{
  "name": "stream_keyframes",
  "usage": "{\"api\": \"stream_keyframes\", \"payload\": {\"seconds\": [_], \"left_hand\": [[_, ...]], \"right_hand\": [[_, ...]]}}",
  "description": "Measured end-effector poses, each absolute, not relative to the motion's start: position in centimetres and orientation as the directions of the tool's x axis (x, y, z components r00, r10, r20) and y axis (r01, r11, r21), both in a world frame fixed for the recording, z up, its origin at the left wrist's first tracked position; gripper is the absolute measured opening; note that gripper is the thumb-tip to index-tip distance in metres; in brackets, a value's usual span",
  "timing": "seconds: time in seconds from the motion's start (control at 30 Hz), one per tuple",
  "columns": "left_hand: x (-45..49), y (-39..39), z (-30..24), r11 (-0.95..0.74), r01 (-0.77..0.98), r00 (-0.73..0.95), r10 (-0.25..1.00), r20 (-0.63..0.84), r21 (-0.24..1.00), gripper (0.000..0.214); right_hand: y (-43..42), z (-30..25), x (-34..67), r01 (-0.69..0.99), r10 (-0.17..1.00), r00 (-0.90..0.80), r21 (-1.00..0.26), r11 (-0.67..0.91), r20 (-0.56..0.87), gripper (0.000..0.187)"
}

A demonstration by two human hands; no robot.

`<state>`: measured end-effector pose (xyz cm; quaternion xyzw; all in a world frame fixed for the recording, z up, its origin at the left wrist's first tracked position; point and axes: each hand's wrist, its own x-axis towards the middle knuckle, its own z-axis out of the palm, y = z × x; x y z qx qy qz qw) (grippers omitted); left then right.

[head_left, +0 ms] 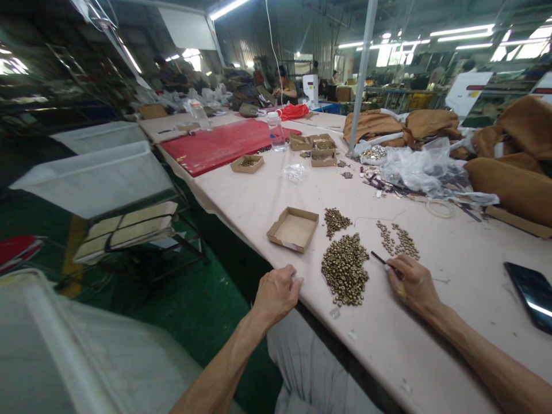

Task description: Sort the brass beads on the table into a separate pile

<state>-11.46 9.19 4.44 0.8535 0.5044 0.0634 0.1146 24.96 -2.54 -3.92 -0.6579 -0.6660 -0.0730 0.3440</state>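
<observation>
My right hand point(409, 282) rests on the pink table point(267, 201) and pinches a thin dark tool point(379, 259), whose tip points at a big heap of small brass studs point(345, 268). A smaller heap of studs point(336, 221) lies behind it, and rows of studs point(399, 240) lie just beyond my right hand. My left hand point(278, 292) sits at the table's near edge with its fingers curled closed; what they hold is hidden. An empty shallow cardboard box point(293, 229) stands just beyond my left hand.
A black phone point(532, 293) lies at the right. Clear plastic bags point(414, 164), brown fabric point(513, 167), small boxes of studs point(319, 149), a water bottle point(276, 131) and a red mat point(219, 144) lie farther back. A folding stool point(129, 230) stands left of the table. People work in the distance.
</observation>
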Motion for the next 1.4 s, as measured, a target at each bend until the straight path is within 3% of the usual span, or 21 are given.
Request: {"api": "stream_keyframes", "payload": {"seconds": [0.47, 0.8, 0.97, 1.2, 1.4], "left_hand": [[-11.6, 9.2, 4.1, -0.487, 0.842, 0.501, 0.865, -0.002, 0.231, 0.021], [-11.7, 9.2, 4.1, -0.499, 0.836, 0.508, 0.861, 0.021, 0.229, 0.020], [-11.4, 9.1, 4.3, -0.486, 0.841, 0.500, 0.866, 0.002, 0.239, 0.021], [-11.5, 9.2, 4.3, -0.487, 0.840, 0.504, 0.863, -0.011, 0.239, 0.021], [-11.5, 9.2, 4.2, -0.486, 0.847, 0.501, 0.865, -0.020, 0.217, 0.023]], "right_hand": [[-2.4, -3.8, 23.8, 0.913, 0.829, 0.057, -0.365, 0.182, 0.557, 0.022], [-1.3, -4.1, 23.4, 0.953, 0.827, 0.141, -0.302, 0.036, 0.544, 0.019], [-0.2, -3.6, 24.8, 0.944, 0.776, 0.265, -0.318, -0.088, 0.573, 0.021], [-1.1, -3.8, 23.6, 0.901, 0.816, 0.119, -0.407, 0.151, 0.566, 0.020], [-1.4, -3.8, 22.5, 0.903, 0.828, 0.089, -0.396, 0.168, 0.554, 0.020]]}}
